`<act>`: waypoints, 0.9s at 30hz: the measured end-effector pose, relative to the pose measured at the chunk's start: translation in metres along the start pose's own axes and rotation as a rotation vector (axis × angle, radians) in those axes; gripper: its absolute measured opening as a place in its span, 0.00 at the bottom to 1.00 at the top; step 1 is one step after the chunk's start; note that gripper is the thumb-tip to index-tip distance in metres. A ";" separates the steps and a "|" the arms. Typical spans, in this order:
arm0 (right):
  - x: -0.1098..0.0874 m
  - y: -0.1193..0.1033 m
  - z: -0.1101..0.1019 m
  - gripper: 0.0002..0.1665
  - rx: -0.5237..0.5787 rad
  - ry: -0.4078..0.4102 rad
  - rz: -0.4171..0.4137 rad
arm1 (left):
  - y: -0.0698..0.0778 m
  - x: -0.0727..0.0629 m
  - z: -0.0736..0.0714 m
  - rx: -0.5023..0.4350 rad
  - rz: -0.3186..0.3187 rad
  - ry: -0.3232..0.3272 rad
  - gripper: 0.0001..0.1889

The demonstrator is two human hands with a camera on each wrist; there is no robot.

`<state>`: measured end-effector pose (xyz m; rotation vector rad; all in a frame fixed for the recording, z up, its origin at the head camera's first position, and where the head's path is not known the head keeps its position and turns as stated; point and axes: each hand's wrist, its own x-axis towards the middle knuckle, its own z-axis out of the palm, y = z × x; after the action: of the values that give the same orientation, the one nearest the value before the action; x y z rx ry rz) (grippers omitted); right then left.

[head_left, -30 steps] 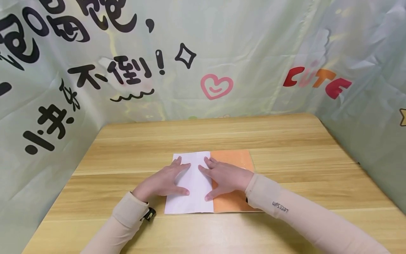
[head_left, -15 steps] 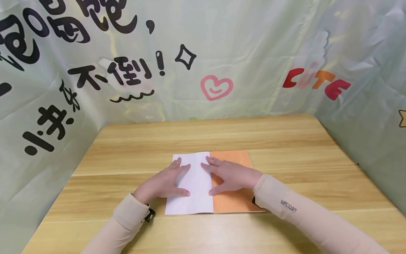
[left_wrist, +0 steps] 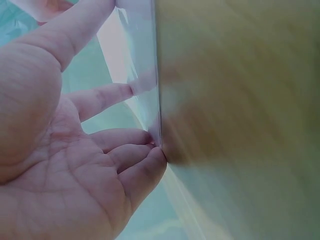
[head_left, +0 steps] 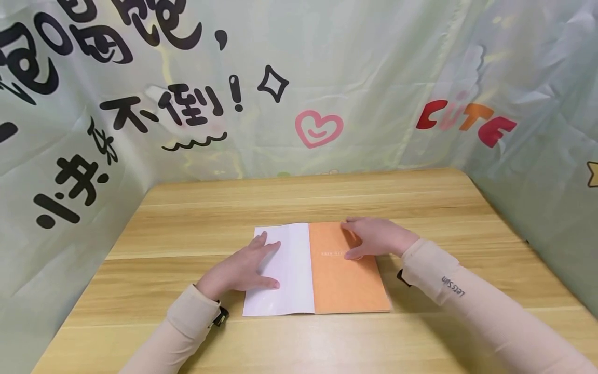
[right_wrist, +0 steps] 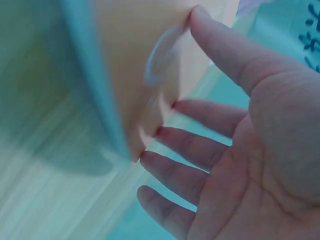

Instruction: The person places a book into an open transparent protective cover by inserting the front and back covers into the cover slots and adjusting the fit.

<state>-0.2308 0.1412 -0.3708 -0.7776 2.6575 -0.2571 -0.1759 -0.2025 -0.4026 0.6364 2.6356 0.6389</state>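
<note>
A thin booklet lies open on the wooden table, its white left-hand page (head_left: 296,275) flat beside an orange right-hand page (head_left: 348,288) with small pale print. My left hand (head_left: 240,267) rests on the white page with thumb and fingers spread, near its outer edge. Over the upper right of the orange page, my right hand (head_left: 380,237) touches the paper with its fingertips and thumb. In the right wrist view, its thumb and several fingertips meet the orange surface (right_wrist: 130,60), close to a pale curved mark. The left wrist view has the left fingertips at the page edge.
The wooden table (head_left: 224,208) extends around the booklet on all sides. Behind it and at both sides hangs a pale printed cloth (head_left: 374,78) with black characters, a pink heart and coloured letters. A dark wrist strap (head_left: 220,316) shows below the left sleeve.
My right hand has moved right and away from me, off the white page and the fold, onto the orange page's upper right. The left hand and booklet have stayed in place.
</note>
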 end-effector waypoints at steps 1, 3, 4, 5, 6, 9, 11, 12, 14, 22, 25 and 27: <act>0.000 0.005 -0.002 0.48 0.010 0.000 0.008 | 0.000 0.000 0.000 -0.003 0.002 -0.001 0.49; -0.001 0.013 -0.004 0.45 0.023 0.003 0.022 | 0.001 0.000 0.000 -0.011 0.006 0.000 0.49; -0.001 0.016 -0.005 0.45 0.028 0.005 0.026 | 0.001 0.000 0.000 -0.015 0.011 0.001 0.48; -0.001 0.019 -0.005 0.45 0.029 0.006 0.029 | 0.001 0.000 0.000 -0.018 0.015 0.004 0.48; 0.000 0.021 -0.006 0.45 0.031 0.007 0.033 | 0.001 0.000 0.000 -0.020 0.021 0.007 0.48; 0.003 0.024 -0.006 0.52 0.014 0.012 0.051 | 0.002 0.001 0.000 -0.017 0.016 0.010 0.48; 0.005 0.024 -0.006 0.51 0.008 0.016 0.059 | 0.002 0.001 0.000 -0.012 0.010 0.009 0.48; 0.007 0.024 -0.006 0.50 0.011 0.020 0.060 | 0.002 0.001 0.001 -0.009 0.008 0.008 0.48; 0.009 0.024 -0.007 0.49 0.021 0.029 0.062 | 0.002 0.001 0.001 -0.009 0.010 0.009 0.48; 0.019 0.032 -0.006 0.45 0.134 0.060 0.093 | 0.002 0.001 0.000 -0.017 0.021 0.013 0.48; 0.024 0.037 -0.005 0.45 0.165 0.057 0.100 | 0.002 0.000 0.000 -0.017 0.021 0.014 0.48; 0.026 0.040 -0.003 0.46 0.181 0.054 0.105 | 0.003 0.001 0.000 -0.019 0.016 0.015 0.48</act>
<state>-0.2721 0.1605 -0.3863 -0.5805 2.6681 -0.4895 -0.1755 -0.2002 -0.4014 0.6504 2.6375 0.6743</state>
